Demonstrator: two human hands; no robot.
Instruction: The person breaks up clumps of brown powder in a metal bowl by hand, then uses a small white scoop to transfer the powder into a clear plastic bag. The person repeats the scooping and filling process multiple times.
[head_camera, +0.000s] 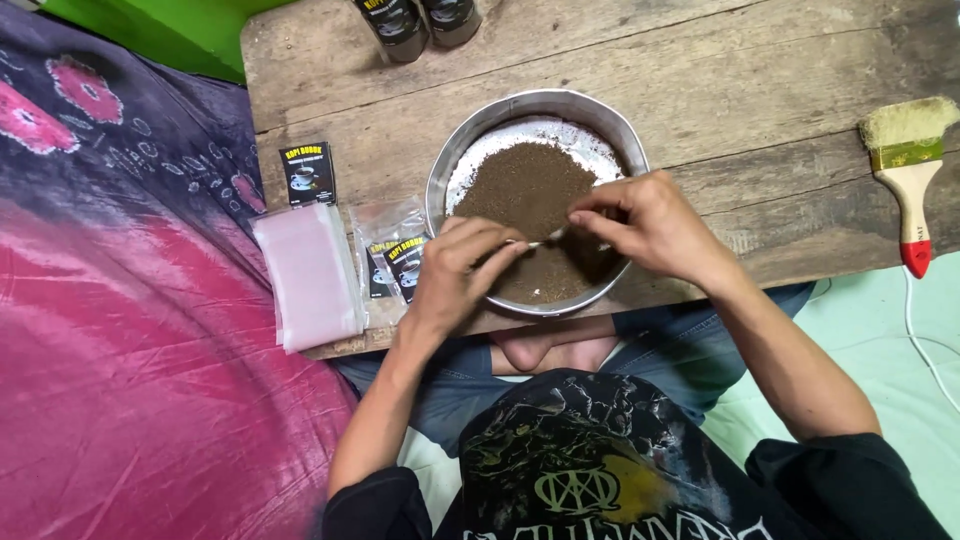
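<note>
Low wooden table, seen from above. A round metal pan of brown powder is set at centre. Left hand, at seven o'clock of the pan, and right hand, at four o'clock, are pinched together over the powder on a small object, possibly a clear sachet; the grip is best kept low over the pan so spills are caught. A stack of clear pouches is placed at nine o'clock, a paintbrush at three.

A round metal pan of brown powder sits mid-board on the wooden plank table — small printed sachets and a clear-bag stack left, wooden-handled paintbrush right, two dark jars behind.
</note>
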